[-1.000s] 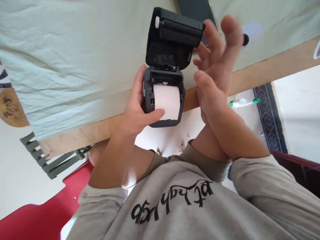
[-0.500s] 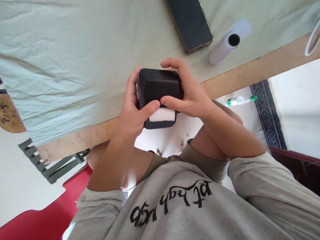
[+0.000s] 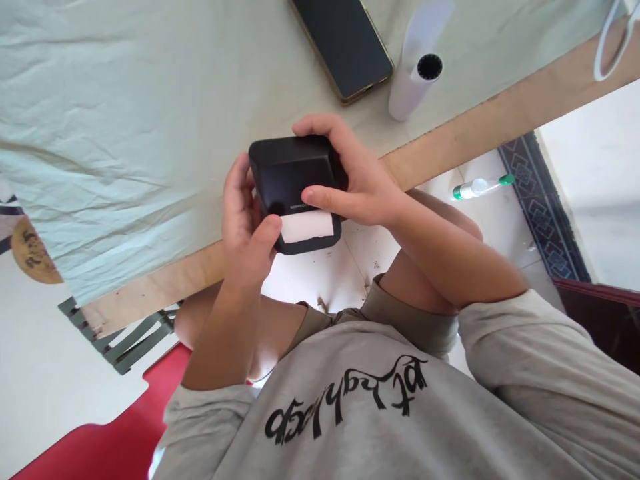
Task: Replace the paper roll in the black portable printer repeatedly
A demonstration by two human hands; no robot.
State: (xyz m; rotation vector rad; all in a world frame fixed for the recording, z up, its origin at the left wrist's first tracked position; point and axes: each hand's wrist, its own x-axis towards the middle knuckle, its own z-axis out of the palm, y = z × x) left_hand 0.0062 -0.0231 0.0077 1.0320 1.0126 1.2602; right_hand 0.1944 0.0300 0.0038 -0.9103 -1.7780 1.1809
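Observation:
Both hands hold a small black receipt printer over the table's near edge. A strip of white paper shows at its near end, below small lettering on the casing. My left hand is closed round the left side, its thumb at the paper's left corner. My right hand grips the right side, with the thumb lying on top and the fingers curled over the far edge. The printer's underside is hidden. Just beyond, a white paper roll with a dark core sits on the cloth.
A dark phone lies on the pale tablecloth. A white cable loop hangs at the right edge. Below are a clear bottle with a green cap on the floor, a red chair and a green slatted stool.
The printer and both hands have shifted left in view, as has the tabletop. My left thumb has slid down from the printer's middle to the paper's corner, uncovering lettering.

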